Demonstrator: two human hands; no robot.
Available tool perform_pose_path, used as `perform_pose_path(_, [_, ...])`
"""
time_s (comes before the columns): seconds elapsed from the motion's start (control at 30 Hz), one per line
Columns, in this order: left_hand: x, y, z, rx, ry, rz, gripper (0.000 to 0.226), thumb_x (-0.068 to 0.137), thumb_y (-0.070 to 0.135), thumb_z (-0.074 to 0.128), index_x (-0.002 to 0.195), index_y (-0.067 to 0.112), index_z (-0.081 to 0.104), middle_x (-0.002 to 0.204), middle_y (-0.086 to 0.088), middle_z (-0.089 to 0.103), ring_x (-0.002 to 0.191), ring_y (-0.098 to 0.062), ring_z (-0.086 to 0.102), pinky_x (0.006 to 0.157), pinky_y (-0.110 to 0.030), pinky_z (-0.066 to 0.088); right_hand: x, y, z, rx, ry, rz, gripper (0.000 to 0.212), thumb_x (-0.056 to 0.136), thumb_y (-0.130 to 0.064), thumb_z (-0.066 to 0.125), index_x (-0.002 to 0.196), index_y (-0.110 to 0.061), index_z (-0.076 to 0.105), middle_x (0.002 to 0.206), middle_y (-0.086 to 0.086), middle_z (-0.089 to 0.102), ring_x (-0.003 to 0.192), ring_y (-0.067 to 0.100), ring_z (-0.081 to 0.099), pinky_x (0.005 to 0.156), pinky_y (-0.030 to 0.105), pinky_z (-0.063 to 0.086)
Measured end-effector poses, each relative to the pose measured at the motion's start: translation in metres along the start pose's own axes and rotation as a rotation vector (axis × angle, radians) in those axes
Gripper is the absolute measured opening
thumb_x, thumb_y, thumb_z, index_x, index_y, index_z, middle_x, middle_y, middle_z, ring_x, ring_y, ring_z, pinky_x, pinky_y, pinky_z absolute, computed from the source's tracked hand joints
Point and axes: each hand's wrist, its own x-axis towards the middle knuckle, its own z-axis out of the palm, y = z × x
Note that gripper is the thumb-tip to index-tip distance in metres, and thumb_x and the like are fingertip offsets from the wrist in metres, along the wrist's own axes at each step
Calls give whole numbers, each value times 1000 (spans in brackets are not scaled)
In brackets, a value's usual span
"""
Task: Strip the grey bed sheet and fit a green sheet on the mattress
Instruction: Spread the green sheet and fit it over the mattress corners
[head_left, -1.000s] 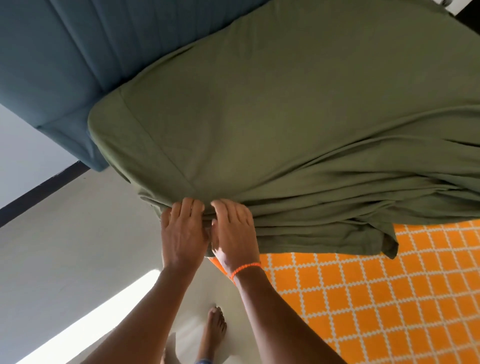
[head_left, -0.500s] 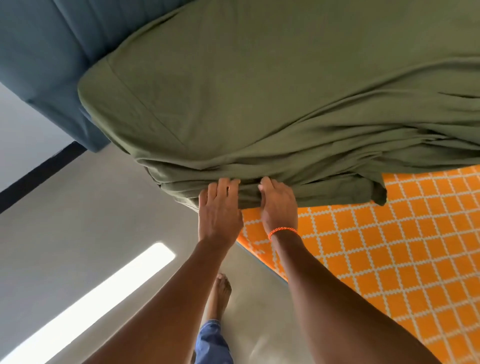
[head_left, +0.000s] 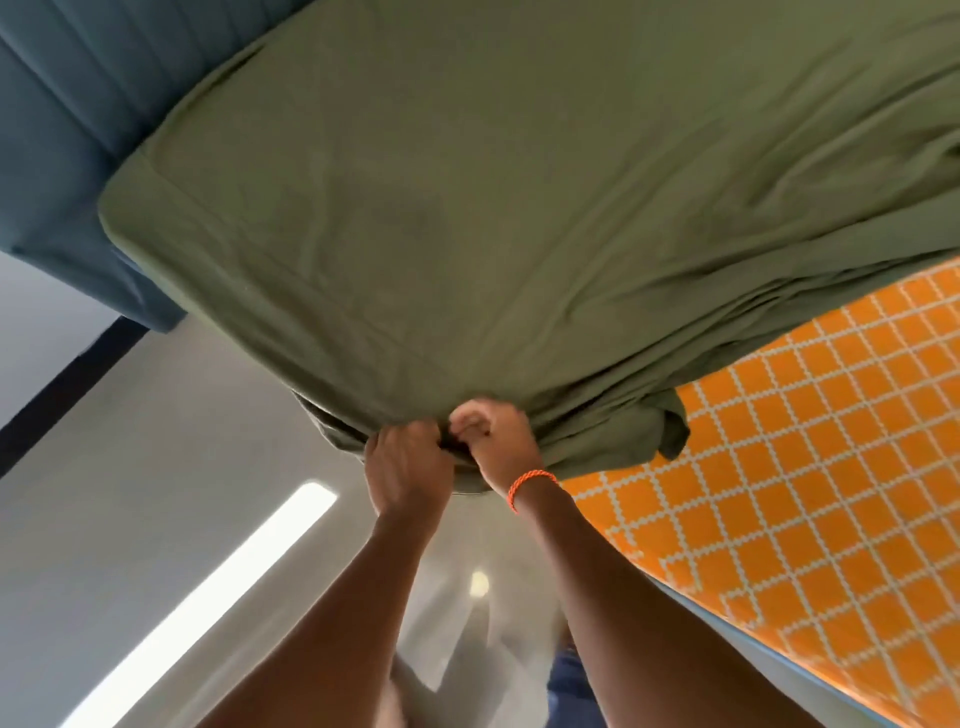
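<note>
A green sheet (head_left: 519, 218) is stretched over the mattress corner by the headboard and lies fairly smooth on top. Its loose edge bunches at the mattress side, where both hands meet. My left hand (head_left: 408, 470) grips the gathered green edge with curled fingers. My right hand (head_left: 496, 441), with an orange band at the wrist, grips the same bunched edge right beside it. To the right the mattress (head_left: 810, 467) is bare, orange with a white lattice pattern. No grey sheet is in view.
A blue padded headboard (head_left: 88, 119) stands behind the covered corner. The pale grey floor (head_left: 130, 493) with a strip of sunlight lies along the bed's side. A white wall with a dark skirting (head_left: 52, 395) is at the left.
My fingers were straight against the sheet's edge; now both hands are curled round the bunched fabric. The folds on top have been pulled smoother and the edge drawn toward me.
</note>
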Motion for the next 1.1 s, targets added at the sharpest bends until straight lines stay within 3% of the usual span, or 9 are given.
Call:
perform_pose_path(0.13, [-1, 56, 6, -141, 155, 114, 27, 77, 7, 61, 95, 23, 74, 88, -7, 72, 91, -35, 65, 78, -42, 49, 6, 15, -38, -184, 562, -185, 26, 82, -9, 46, 94, -17, 68, 97, 2, 66, 96, 29, 57, 84, 41, 47])
perform_pose_path(0.23, [-1, 107, 17, -362, 131, 200, 30, 81, 11, 53, 100, 23, 73, 96, -2, 69, 95, -33, 62, 77, -43, 51, 13, 30, -77, -266, 874, -150, 21, 86, -11, 56, 104, -13, 66, 106, 9, 60, 96, 32, 52, 79, 42, 40])
perform_pose_path(0.4, [-7, 196, 53, -426, 80, 491, 24, 88, 12, 58, 105, 24, 70, 107, 7, 67, 100, -24, 60, 86, -43, 51, 28, 74, -159, -129, 1198, 332, 46, 89, -25, 68, 128, -5, 54, 124, 18, 54, 111, 40, 51, 87, 47, 44])
perform_pose_path(0.5, [-6, 234, 74, -327, -61, 506, 41, 91, 29, 65, 132, 27, 61, 135, 6, 58, 120, -23, 55, 98, -48, 49, 53, 97, -204, 582, 1075, 505, 61, 90, -30, 77, 135, 1, 50, 115, 13, 63, 104, 33, 61, 87, 37, 47])
perform_pose_path(0.6, [-4, 258, 94, -29, -128, 359, 87, 83, 44, 73, 157, 24, 32, 158, 2, 37, 136, -25, 41, 103, -50, 42, 79, 106, -232, 1190, 879, 335, 65, 73, -22, 86, 125, 8, 60, 114, 23, 72, 93, 29, 70, 84, 48, 60])
perform_pose_path(0.73, [2, 285, 95, 33, 8, 354, 55, 86, 26, 67, 138, 26, 47, 130, 3, 58, 121, -25, 57, 92, -49, 43, 92, 112, -244, 1349, 683, 344, 61, 83, -6, 82, 138, -8, 56, 126, 18, 70, 108, 37, 71, 88, 56, 60])
perform_pose_path(0.87, [-7, 301, 81, -104, -159, 315, 24, 79, 20, 62, 101, 30, 65, 102, 1, 72, 102, -32, 66, 82, -39, 43, 71, 139, -254, 1468, 508, 396, 68, 67, -14, 80, 133, -5, 66, 128, 20, 70, 118, 44, 66, 99, 62, 54])
perform_pose_path(1.0, [-46, 310, 82, -109, -292, 268, 23, 80, 19, 60, 92, 29, 76, 103, -7, 72, 98, -40, 66, 82, -37, 52, 1, 148, -260, 1579, 434, 491, 53, 88, -17, 64, 139, -2, 62, 133, 15, 67, 113, 35, 68, 90, 42, 61])
perform_pose_path(1.1, [-66, 300, 84, -163, -403, 220, 27, 75, 20, 57, 85, 33, 77, 91, -3, 73, 93, -39, 66, 77, -36, 53, -47, 152, -261, 1632, 418, 464, 45, 94, -19, 67, 137, -5, 65, 133, 15, 68, 124, 36, 65, 103, 47, 54])
